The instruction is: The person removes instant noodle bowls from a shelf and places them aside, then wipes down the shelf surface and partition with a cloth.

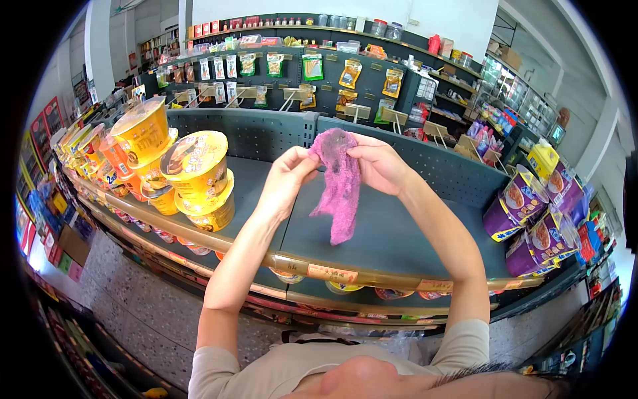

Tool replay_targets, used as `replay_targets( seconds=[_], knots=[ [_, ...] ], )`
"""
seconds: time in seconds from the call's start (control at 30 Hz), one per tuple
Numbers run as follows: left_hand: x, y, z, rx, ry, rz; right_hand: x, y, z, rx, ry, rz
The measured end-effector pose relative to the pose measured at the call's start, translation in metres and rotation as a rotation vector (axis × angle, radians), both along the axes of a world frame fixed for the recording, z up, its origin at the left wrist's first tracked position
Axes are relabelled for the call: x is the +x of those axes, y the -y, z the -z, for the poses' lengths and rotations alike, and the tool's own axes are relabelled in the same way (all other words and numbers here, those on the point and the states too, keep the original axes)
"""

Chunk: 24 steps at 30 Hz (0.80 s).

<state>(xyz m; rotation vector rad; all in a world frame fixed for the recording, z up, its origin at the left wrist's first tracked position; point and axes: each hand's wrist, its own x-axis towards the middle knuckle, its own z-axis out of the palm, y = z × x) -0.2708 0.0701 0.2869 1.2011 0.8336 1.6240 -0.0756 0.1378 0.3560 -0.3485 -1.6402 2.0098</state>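
Head view: purple cloth [340, 189], dark-marked at twelve o'clock, hanging above grey shelf [412, 229], pinched by left hand [291, 178] at ten o'clock, right hand [380, 164] at two. Yellow cups [198, 166] at nine o'clock, purple cups [522, 203] at three. Step, apparently: handling the cloth; next move would call for firm pinches, its tail being loose

No wording clearly readable. Characters on lid of yellow tub [197, 151], print on purple tub [555, 234], lettering on orange shelf-edge label [332, 273]: all too small or blurred.
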Motion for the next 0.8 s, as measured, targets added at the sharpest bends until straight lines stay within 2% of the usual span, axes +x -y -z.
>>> replay_targets(
  seconds=[0.1, 0.23, 0.27, 0.33, 0.43, 0.47, 0.57, 0.7, 0.77, 0.8],
  knots=[
    [-0.010, 0.003, -0.001, 0.090, 0.100, -0.021, 0.006, -0.004, -0.001, 0.078, 0.077, 0.065],
    [-0.014, 0.014, -0.018, 0.005, 0.128, -0.063, 0.012, -0.008, 0.003, 0.245, 0.280, 0.165],
    [-0.022, 0.000, -0.004, 0.052, 0.084, -0.103, 0.014, -0.008, 0.004, 0.300, 0.278, 0.134],
    [-0.022, 0.005, -0.012, 0.099, 0.066, -0.159, 0.017, -0.008, 0.004, 0.412, 0.272, 0.074],
    [-0.026, 0.000, -0.017, 0.182, 0.116, -0.251, 0.024, -0.007, 0.005, 0.555, 0.401, 0.020],
    [-0.031, -0.001, -0.018, 0.191, 0.118, -0.286, 0.029, -0.011, 0.007, 0.626, 0.520, -0.013],
    [-0.045, -0.003, -0.017, 0.196, 0.153, -0.305, 0.040, -0.028, 0.015, 0.514, 0.657, -0.087],
    [-0.048, -0.004, -0.006, 0.151, 0.119, -0.389, 0.048, -0.039, 0.026, 0.385, 0.279, 0.048],
    [-0.039, 0.005, -0.008, 0.068, 0.147, -0.386, 0.050, -0.042, 0.029, 0.208, 0.002, 0.061],
    [-0.036, 0.010, -0.004, 0.027, 0.063, -0.349, 0.051, -0.043, 0.028, 0.119, -0.120, 0.060]
  ],
)
